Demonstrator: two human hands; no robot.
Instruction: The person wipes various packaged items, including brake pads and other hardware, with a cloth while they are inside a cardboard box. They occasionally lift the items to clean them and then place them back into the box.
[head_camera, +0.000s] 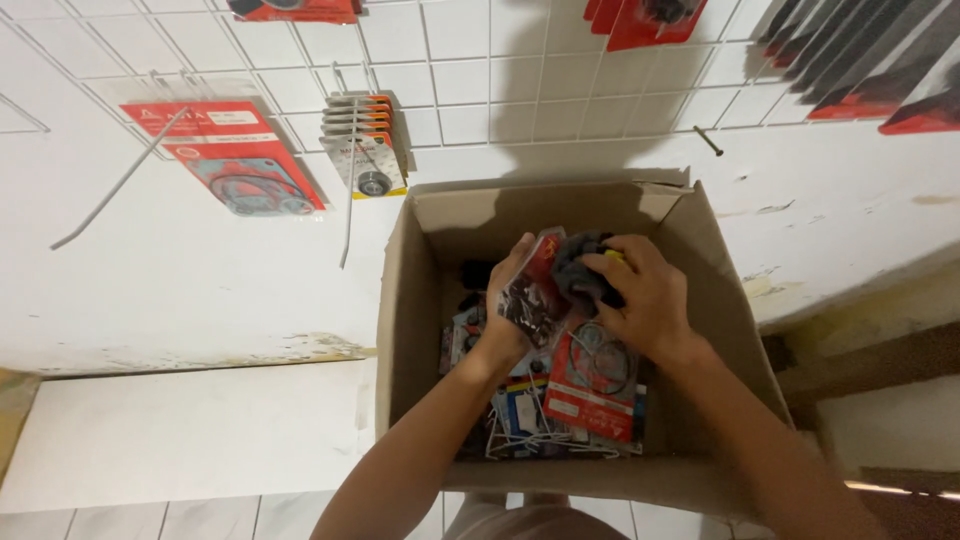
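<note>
Both hands are closed on goods over the open cardboard box (420, 300): left hand (510, 300) pinches a clear packet w/ red card backing (535, 290) by its edge, thumb on front, fingers behind; right hand (645, 295) is curled round a dark grey bundle (580, 265), prob. cloth or rubber, can't tell which, w/ a bit of yellow showing at the knuckles. Packet & bundle touch each other, both held above the box's contents, approx. mid-box toward the far wall. Below them lies a red gasket packet (590, 385), plus smaller blue & white packets (520, 400) and a white wire rack (520, 445) at the near side. To do this well, IMO: keep the packet pinched at the card, not the film, so it doesn't tear; separate the two items before lifting either clear, since they look tangled; lift straight up to avoid snagging the wire rack or box flaps. On the wall behind, similar red packets (235, 155) hang from a white wire grid (480, 80).
</note>
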